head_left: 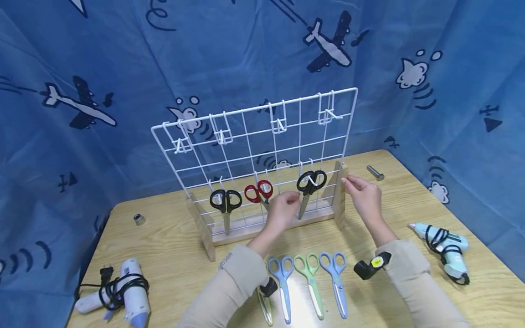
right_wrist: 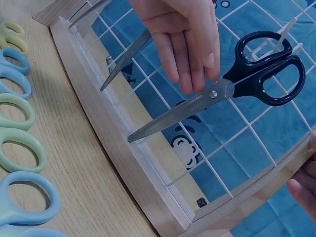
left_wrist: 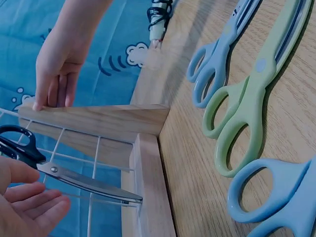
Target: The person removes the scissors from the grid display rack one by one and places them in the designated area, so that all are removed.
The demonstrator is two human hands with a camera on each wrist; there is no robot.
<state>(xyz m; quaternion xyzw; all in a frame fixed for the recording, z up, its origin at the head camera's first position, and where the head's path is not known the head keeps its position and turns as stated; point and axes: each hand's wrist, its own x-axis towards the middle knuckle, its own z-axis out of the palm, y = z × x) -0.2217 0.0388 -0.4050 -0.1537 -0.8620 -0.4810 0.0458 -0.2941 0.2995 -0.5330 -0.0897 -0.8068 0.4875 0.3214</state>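
A white wire grid (head_left: 254, 109) stands in a wooden frame, with black scissors (head_left: 304, 207), red-handled scissors (head_left: 257, 187) and another black pair (head_left: 226, 218) hanging from its lower hooks. My left hand (head_left: 283, 209) is beside the right-hand black scissors, its fingers loosely extended near the pivot; the left wrist view shows no grip on them. That hand partly covers the red pair's blades. At the right end, my right hand (head_left: 365, 198) pinches the frame's wooden upright (head_left: 339, 202) between thumb and fingers. The hand's far fingers are hidden behind the wood in the right wrist view.
Blue scissors (head_left: 285, 291), green scissors (head_left: 313, 287) and more blue scissors (head_left: 338, 291) lie in front; a yellowish pair (head_left: 265, 310) is partly under my left sleeve. Glue guns lie left (head_left: 135, 296) and right (head_left: 453, 262). A bolt (head_left: 374, 172) and small metal piece (head_left: 139, 219) flank the rack.
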